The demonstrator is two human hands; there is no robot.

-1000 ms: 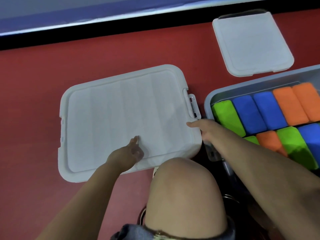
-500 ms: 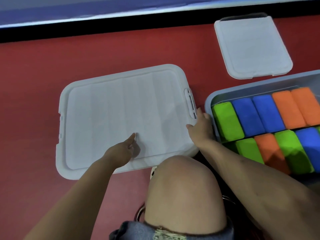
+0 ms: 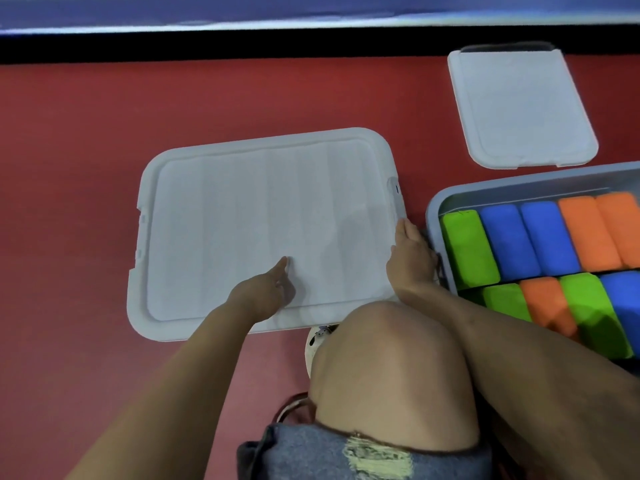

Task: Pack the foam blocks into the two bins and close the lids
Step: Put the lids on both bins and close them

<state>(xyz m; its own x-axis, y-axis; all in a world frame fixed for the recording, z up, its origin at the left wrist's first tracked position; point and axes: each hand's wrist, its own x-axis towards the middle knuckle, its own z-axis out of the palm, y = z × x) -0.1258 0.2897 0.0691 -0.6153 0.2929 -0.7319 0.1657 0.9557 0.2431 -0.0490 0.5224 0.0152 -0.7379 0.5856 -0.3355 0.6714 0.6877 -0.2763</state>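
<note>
A white lid (image 3: 242, 216) covers the left bin on the red floor. My left hand (image 3: 266, 289) rests on the lid's near part with a finger pointing forward. My right hand (image 3: 412, 258) presses against the lid's right edge by its latch (image 3: 396, 199), fingers straight. To the right stands the second bin (image 3: 436, 206), uncovered, holding green (image 3: 467, 247), blue (image 3: 530, 237) and orange (image 3: 599, 230) foam blocks in two rows. Its white lid (image 3: 519, 105) lies on the floor behind it.
My bent knee (image 3: 384, 372) fills the near middle, just in front of the closed bin. A black strip (image 3: 207, 46) and a blue wall border the floor at the back. Red floor (image 3: 69, 168) shows to the left.
My right hand slid forward along the lid's right edge and the latch that stuck out now lies flat. The left hand stayed on the lid.
</note>
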